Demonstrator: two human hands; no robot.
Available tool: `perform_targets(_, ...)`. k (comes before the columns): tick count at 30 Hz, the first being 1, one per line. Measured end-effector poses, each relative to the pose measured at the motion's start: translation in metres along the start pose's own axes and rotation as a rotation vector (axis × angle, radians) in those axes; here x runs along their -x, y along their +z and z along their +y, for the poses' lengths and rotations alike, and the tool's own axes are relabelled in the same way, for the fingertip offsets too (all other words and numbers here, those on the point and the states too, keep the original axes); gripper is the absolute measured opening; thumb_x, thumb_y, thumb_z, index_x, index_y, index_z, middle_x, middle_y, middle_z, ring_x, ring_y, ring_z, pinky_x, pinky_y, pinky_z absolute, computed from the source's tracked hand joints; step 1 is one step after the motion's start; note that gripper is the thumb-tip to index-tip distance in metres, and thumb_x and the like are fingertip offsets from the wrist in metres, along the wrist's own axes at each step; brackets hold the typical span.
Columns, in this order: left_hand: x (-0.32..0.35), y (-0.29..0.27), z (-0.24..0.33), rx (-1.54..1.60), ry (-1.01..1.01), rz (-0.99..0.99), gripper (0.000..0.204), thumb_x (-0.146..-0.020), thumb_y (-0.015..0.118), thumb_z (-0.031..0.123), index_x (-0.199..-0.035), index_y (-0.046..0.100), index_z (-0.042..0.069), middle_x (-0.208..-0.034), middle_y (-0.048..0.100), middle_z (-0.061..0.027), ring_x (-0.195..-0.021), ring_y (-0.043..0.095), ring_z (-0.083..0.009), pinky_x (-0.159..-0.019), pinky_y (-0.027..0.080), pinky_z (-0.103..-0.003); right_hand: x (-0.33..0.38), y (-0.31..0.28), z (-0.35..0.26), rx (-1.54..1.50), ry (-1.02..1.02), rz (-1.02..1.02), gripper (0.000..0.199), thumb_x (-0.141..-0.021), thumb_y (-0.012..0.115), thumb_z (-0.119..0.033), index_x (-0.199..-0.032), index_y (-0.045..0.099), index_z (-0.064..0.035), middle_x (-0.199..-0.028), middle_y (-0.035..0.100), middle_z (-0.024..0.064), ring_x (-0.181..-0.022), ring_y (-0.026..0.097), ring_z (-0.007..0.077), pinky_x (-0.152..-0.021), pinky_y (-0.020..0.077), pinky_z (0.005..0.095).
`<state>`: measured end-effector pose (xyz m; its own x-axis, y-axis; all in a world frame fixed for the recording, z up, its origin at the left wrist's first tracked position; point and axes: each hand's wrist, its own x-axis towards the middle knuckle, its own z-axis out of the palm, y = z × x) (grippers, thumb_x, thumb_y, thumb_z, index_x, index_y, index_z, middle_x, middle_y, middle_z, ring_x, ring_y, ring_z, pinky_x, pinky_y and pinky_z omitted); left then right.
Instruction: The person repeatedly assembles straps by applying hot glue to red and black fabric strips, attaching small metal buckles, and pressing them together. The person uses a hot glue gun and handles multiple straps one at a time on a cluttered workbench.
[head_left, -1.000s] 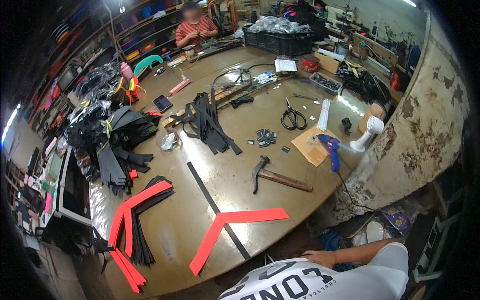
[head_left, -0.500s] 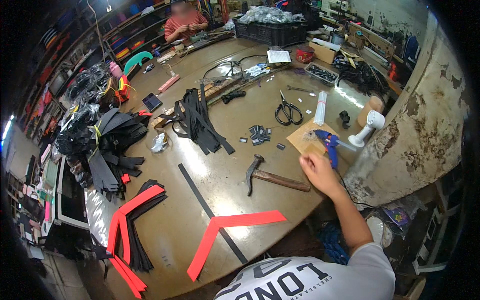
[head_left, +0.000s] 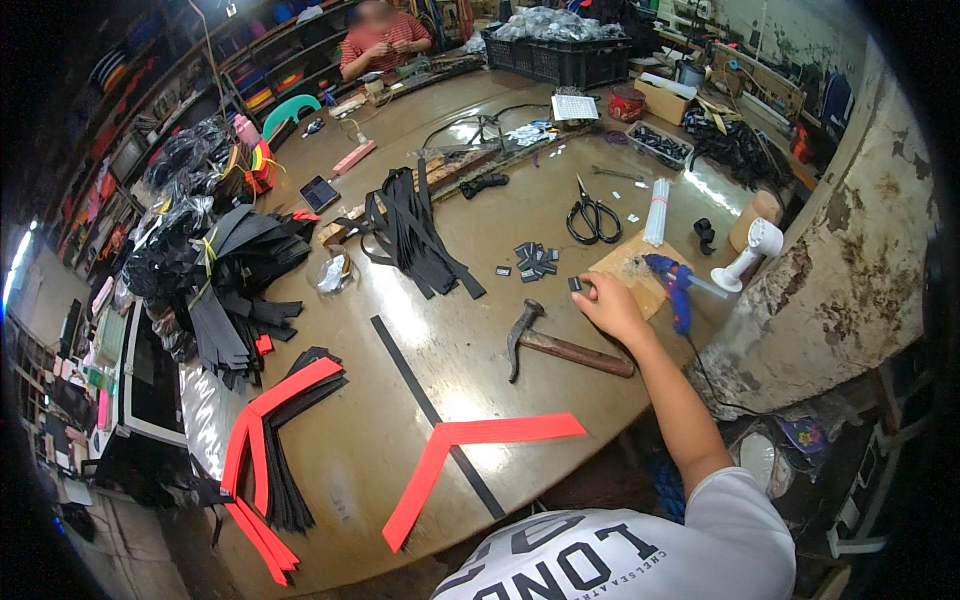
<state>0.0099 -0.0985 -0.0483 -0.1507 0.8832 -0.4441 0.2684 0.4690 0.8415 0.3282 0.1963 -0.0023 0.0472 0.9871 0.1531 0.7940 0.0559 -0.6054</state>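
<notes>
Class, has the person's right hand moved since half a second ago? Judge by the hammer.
Yes. Against the hammer, the right hand has moved left and slightly forward, its fingers now at a small black tag.

Black crate (head_left: 560, 66) far back; teal chair (head_left: 284, 109) near pink bottle (head_left: 245, 130).

Small black tag (head_left: 575, 284) at fingers (head_left: 597, 283)

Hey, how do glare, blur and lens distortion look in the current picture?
Head view: white glare on the tabletop, near the long black strip. Head view: straight edges bow toward the rim; corners fall black. Head view: the right hand looks fairly sharp, without obvious motion smear.
</notes>
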Motion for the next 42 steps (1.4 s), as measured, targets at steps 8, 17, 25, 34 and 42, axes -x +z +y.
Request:
perform_targets(8, 0.008, -0.005, 0.002, -0.019, 0.026, -0.003, 0.016, -0.089, 0.060, 0.011, -0.099, 0.064, -0.001, -0.088, 0.063, -0.0202, -0.081, 0.061, -0.0350, -0.071, 0.049, -0.041, -0.008, 0.006, 0.001, -0.082, -0.061, 0.015, 0.020, -0.084, 0.068, -0.018, -0.098, 0.066, -0.0043, -0.083, 0.063, 0.0127, -0.076, 0.062, 0.0279, -0.070, 0.0497, 0.0392)
perform_targets(17, 0.032, -0.035, 0.014, -0.165, 0.077, -0.122, 0.017, -0.089, 0.059, 0.012, -0.097, 0.065, -0.001, -0.086, 0.064, -0.0229, -0.079, 0.062, -0.0390, -0.069, 0.049, -0.044, 0.020, -0.027, -0.023, -0.406, -0.152, 0.045, 0.013, -0.087, 0.062, -0.002, -0.100, 0.062, 0.0034, -0.089, 0.063, 0.0106, -0.078, 0.064, 0.0176, -0.069, 0.0541, 0.0285)
perform_targets(25, 0.054, -0.096, 0.103, -0.472, 0.436, 0.045, 0.011, -0.086, 0.068, 0.008, -0.081, 0.066, -0.002, -0.069, 0.063, -0.0149, -0.059, 0.059, -0.0208, -0.055, 0.046, -0.033, 0.062, -0.024, -0.089, -0.566, -0.140, -0.032, 0.017, -0.086, 0.066, -0.002, -0.102, 0.064, 0.0044, -0.097, 0.068, 0.0103, -0.087, 0.067, 0.0160, -0.079, 0.0548, 0.0269)
perform_targets(34, -0.051, -0.017, 0.090, -0.464, 0.496, 0.465, 0.017, -0.088, 0.067, 0.016, -0.103, 0.070, 0.009, -0.093, 0.061, -0.0085, -0.071, 0.063, -0.0263, -0.063, 0.050, -0.038, 0.113, 0.004, -0.121, -0.728, -0.212, -0.556, 0.013, -0.084, 0.067, 0.000, -0.096, 0.069, 0.0025, -0.094, 0.070, 0.0096, -0.087, 0.066, 0.0130, -0.079, 0.0533, 0.0264)
perform_targets(42, -0.042, -0.009, 0.080, -0.365, 0.489, 0.482, 0.017, -0.084, 0.073, 0.011, -0.100, 0.072, 0.005, -0.087, 0.060, -0.0092, -0.071, 0.059, -0.0210, -0.063, 0.047, -0.031, 0.139, 0.056, -0.138, -0.553, -0.267, -0.566, 0.015, -0.085, 0.068, -0.005, -0.099, 0.067, 0.0000, -0.088, 0.068, 0.0097, -0.080, 0.067, 0.0182, -0.072, 0.0539, 0.0311)
